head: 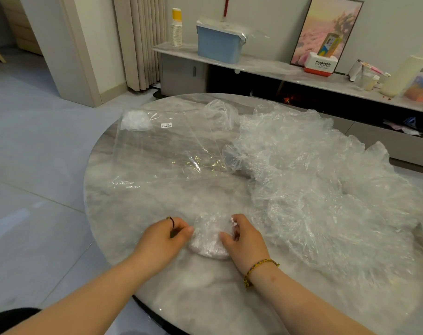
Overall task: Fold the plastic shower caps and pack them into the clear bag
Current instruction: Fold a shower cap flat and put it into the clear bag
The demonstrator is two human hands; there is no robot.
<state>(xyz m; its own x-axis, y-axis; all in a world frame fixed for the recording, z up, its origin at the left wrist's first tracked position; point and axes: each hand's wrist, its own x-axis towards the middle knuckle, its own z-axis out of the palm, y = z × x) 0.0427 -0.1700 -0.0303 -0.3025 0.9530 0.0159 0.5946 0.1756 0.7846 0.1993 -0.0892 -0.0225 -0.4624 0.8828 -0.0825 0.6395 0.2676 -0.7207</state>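
A small folded shower cap (209,235) of thin clear plastic lies on the marble table near its front. My left hand (168,234) pinches its left edge and my right hand (244,234) grips its right edge. A big heap of loose shower caps (309,180) covers the table's right half. The flat clear bag (157,143) with a white barcode sticker lies at the far left of the table. A white folded wad (135,120) sits in the bag's far corner.
The round marble table (104,189) ends close on the left, with grey floor beyond. Behind it runs a low shelf (266,65) holding a blue box (218,43), stacked paper cups (176,27) and a Panasonic box (320,64).
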